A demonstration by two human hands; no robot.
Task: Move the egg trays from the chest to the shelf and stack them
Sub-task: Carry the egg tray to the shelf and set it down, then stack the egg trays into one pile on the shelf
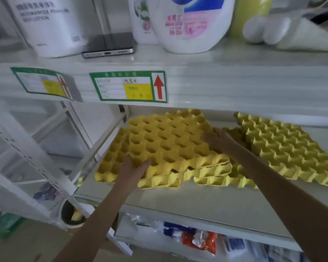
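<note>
On the middle shelf (178, 201) of the white rack lay a loose pile of yellow egg trays, the top tray (170, 140) sitting skewed on the ones below it, so that the lower trays (187, 178) stuck out along the front and at the left. The person's left hand (134, 167) was at the near left corner of that top tray, palm down; the fingers (145, 164) were spread and curled over the front edge, pressing on it, the tray lying under and ahead of them. I could not see the fingertips well enough to say whether they hooked beneath the rim. Across the tray, the right hand (214, 138) was laid on its right edge, the fingers flat and loosely apart on the cups, the thumb side toward the middle of the tray; it looked like a resting touch, not a closed grip. Just beyond that hand, further right on the same shelf, a second stack of trays (284, 146) lay tilted, its near edge overlapping the first pile. On the shelf above stood a white jug (51, 25), a dark phone (110, 45) lying flat, and a detergent bottle (191, 23)
</note>
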